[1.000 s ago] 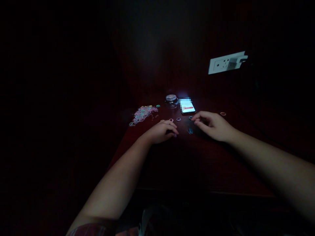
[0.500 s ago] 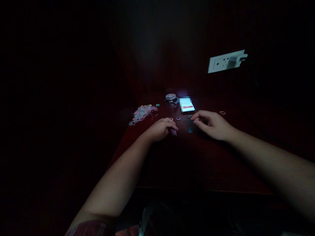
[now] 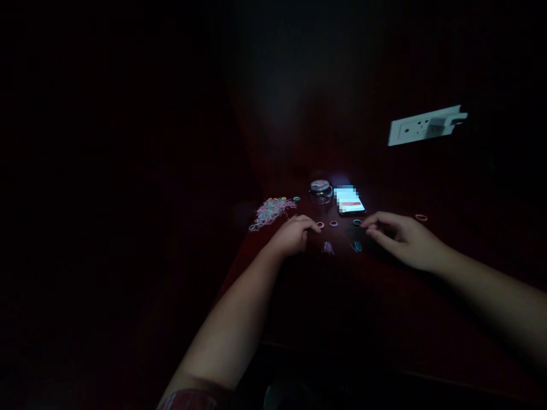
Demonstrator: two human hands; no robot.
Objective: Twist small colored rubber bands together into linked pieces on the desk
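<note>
My left hand (image 3: 294,234) rests low over the table with its fingers stretched forward and slightly bent. Its fingertips lie at the edge of a small pink hair band (image 3: 320,225); whether they touch it I cannot tell. Beside that sits a purple hair band (image 3: 334,224). My right hand (image 3: 399,236) has thumb and index finger a little apart, just right of a teal hair band (image 3: 357,222). Nearer to me lie a little bunch of thin purple bands (image 3: 328,248) and another of thin blue bands (image 3: 356,246).
A heap of mixed coloured bands (image 3: 273,212) covers the table's left side. Behind stand a round clear jar with a lid (image 3: 320,191) and a lit phone (image 3: 350,200). An orange band (image 3: 421,217) lies far right. A wall socket (image 3: 423,125) holds a plug. The room is dark.
The view has shifted, so everything sits lower and further right. My left hand has drawn left, uncovering the pink band and purple bunch. My right fingertips have moved slightly off the teal band.
</note>
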